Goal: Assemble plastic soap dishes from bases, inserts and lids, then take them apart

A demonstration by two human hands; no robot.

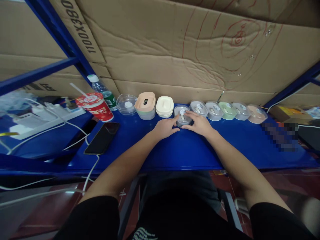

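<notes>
The cup [100, 111] is red and white; the table [185, 153] blue.

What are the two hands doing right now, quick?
Left hand: open, fingers spread at the side of the grey lidded box.
Right hand: open, fingers at the same box's other side; grip can't be told.

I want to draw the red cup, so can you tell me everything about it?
The red cup has pale printed shapes and looks like paper or plastic. Its top is red and white, with a pale straw slanting up to the left. It stands on the blue table, behind the phone and close beside a bottle. Nobody is touching it.
</notes>
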